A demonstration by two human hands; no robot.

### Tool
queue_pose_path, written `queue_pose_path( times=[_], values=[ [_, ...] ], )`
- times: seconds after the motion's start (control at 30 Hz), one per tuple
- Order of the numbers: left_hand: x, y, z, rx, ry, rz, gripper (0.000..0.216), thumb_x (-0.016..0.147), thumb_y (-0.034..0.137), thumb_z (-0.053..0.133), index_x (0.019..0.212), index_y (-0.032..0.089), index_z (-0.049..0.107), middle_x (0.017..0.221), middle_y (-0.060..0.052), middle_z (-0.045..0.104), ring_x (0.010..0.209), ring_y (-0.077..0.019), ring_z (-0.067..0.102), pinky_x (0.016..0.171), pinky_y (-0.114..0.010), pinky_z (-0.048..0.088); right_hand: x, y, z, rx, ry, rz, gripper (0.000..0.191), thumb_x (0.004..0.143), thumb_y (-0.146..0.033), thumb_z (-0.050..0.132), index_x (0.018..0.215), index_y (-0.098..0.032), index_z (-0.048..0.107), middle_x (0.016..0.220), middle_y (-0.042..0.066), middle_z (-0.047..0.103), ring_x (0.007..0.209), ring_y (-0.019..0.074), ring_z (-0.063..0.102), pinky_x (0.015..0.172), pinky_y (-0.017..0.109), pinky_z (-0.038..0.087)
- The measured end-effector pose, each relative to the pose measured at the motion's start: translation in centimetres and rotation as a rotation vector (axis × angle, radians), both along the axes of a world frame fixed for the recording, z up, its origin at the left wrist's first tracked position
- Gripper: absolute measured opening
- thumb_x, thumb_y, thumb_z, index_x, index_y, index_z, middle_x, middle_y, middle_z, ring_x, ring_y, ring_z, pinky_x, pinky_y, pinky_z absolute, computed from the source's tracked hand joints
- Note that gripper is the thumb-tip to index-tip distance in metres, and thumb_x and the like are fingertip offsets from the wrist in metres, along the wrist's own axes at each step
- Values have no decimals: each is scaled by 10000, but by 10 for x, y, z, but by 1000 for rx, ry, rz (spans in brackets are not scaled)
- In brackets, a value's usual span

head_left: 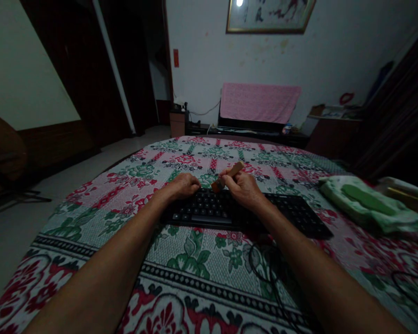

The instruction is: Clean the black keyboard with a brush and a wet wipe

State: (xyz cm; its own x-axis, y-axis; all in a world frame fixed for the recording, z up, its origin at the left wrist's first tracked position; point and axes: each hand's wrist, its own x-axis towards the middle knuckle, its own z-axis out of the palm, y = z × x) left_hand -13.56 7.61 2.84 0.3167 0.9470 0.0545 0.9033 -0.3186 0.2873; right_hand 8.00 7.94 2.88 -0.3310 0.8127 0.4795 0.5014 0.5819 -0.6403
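Keyboard (212, 209), black and full-width, lies flat across the floral bedspread (195, 260) in front of the person. Nearest the camera both bare forearms reach out over the bedspread, and a dark cable (264, 266) loops loosely between them, just short of the keyboard's near edge. On the keyboard's far left corner rests the left hand (183, 184), fingers curled in together; whether they grip the edge cannot be told. The right hand (242, 188) hovers over the upper key rows near the middle, thumb and fingers pinching a small wooden-handled brush (234, 170) with its bristle end tilted down to the keys. Brushing looks under way at those middle rows, but the light is too dim to show which keys are already clean. Right of the keyboard lies a green cloth bundle (362, 199); beyond the bed, a pink cloth (259, 102) hangs against the wall.
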Motion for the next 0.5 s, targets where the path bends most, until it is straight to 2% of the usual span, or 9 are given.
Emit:
queue_pose_path(
  times=[0.23,0.4,0.5],
  values=[
    [1,-2,0,4,0,0,340,814,234,444,1000,188,725,1035,-65,721,962,-192,643,851,-260,436,12,-7,7,-37,-110,21,366,881,-401,411,734,-154,638,770,50,662,730,174,613,680,260,442],
    [2,-3,1,3,19,5,353,812,230,436,1012,185,724,1024,-67,723,966,-198,642,837,-259,441,14,-3,0,6,63,-33,280,841,-364,476,866,-149,653,893,74,680,846,196,635,786,289,458],
    [2,-3,1,14,16,6,354,806,222,434,999,180,728,1007,-68,727,954,-204,647,828,-261,445,11,-2,-7,12,62,-35,239,828,-345,498,881,-167,649,855,55,687,805,189,641,775,292,465]
  ],
)
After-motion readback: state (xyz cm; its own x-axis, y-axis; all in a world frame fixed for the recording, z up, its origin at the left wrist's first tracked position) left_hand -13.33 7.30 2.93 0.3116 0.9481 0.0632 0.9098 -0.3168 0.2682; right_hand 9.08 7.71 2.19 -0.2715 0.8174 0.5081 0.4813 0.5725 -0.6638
